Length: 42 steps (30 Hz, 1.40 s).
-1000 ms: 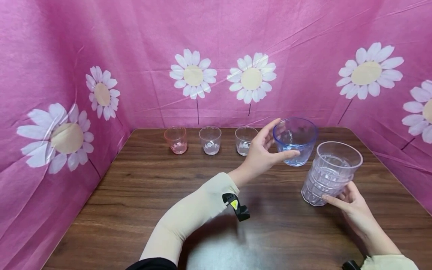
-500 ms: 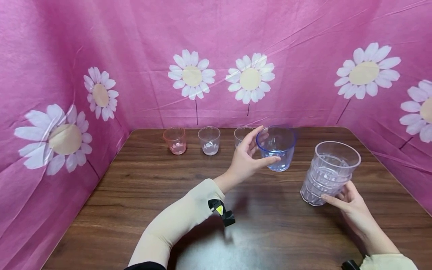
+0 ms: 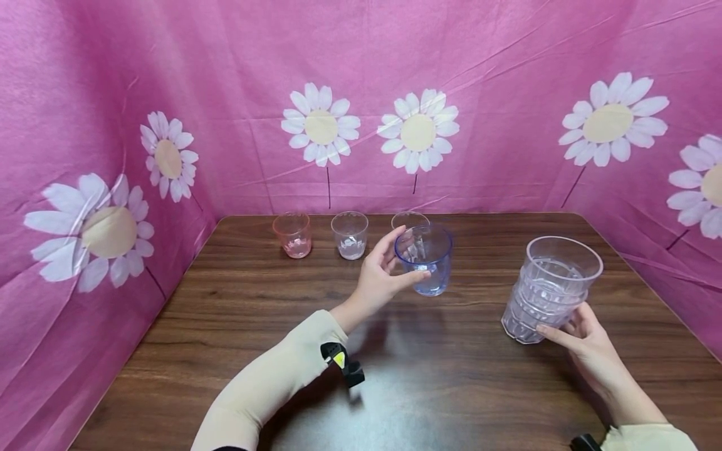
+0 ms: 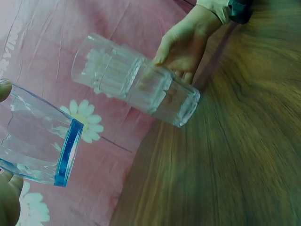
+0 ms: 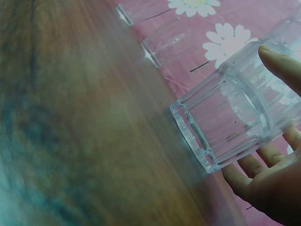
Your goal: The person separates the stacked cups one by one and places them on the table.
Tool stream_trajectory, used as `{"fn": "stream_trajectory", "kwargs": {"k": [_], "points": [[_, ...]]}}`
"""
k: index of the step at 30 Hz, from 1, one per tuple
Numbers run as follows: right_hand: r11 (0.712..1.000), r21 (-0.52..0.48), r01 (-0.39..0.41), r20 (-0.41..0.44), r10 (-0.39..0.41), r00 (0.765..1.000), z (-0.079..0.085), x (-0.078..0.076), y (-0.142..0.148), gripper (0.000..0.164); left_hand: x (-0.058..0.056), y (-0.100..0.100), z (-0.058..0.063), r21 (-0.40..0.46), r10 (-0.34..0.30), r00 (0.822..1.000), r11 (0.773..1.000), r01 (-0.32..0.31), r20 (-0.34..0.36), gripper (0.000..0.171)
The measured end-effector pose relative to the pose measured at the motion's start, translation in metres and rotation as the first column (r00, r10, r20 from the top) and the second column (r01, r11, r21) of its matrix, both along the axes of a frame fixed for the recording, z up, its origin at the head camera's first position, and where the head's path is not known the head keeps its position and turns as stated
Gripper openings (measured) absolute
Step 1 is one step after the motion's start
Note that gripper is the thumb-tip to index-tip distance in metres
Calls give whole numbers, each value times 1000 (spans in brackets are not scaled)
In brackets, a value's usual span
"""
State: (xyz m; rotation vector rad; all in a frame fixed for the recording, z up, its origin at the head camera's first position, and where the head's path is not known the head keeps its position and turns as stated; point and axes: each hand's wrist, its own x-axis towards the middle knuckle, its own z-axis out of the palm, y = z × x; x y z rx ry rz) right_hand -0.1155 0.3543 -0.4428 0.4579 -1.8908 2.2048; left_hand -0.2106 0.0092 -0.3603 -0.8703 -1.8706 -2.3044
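In the head view my left hand [image 3: 376, 275] grips a blue-tinted clear cup [image 3: 431, 275] by its side, thumb in front and fingers behind. The cup is upright, held over the table and overlapping a clear cup behind it. My right hand [image 3: 592, 351] holds a stack of nested clear cups [image 3: 547, 300] low on its side, at the right of the table. In the left wrist view the blue cup [image 4: 37, 136] fills the left edge, with the stack [image 4: 131, 80] beyond it. The right wrist view shows the stack's thick base [image 5: 193, 139] between thumb and fingers.
Along the table's back edge stand a pink-tinted cup [image 3: 294, 237], a clear cup [image 3: 351, 237] and another clear cup [image 3: 410, 219], partly hidden by the blue cup. A pink curtain [image 3: 242, 94] with daisies surrounds the brown wooden table [image 3: 237, 300].
My left hand has carried the blue cup leftward and lower, away from the stack, until it overlaps the rightmost back cup. My right hand and the stack have stayed nearly still.
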Motion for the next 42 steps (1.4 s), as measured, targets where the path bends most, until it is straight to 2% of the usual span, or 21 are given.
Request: {"fn": "stream_trajectory", "kwargs": {"k": [6,20,29,42], "points": [[1000,-2,4,3,-4,1000,-1,0,1,75,0,-14,-5,4,32,999,999,-32,21,81],[1000,6,9,8,-9,1000,-1,1,0,75,2,-54,-22,-75,110,994,991,-107,28,83],[1000,18,14,9,-15,1000,0,1,0,76,0,-81,-32,-54,170,985,984,-169,13,81],[1000,12,8,-6,-8,1000,0,1,-1,75,-1,-116,-44,-72,282,958,958,-277,59,81]]}}
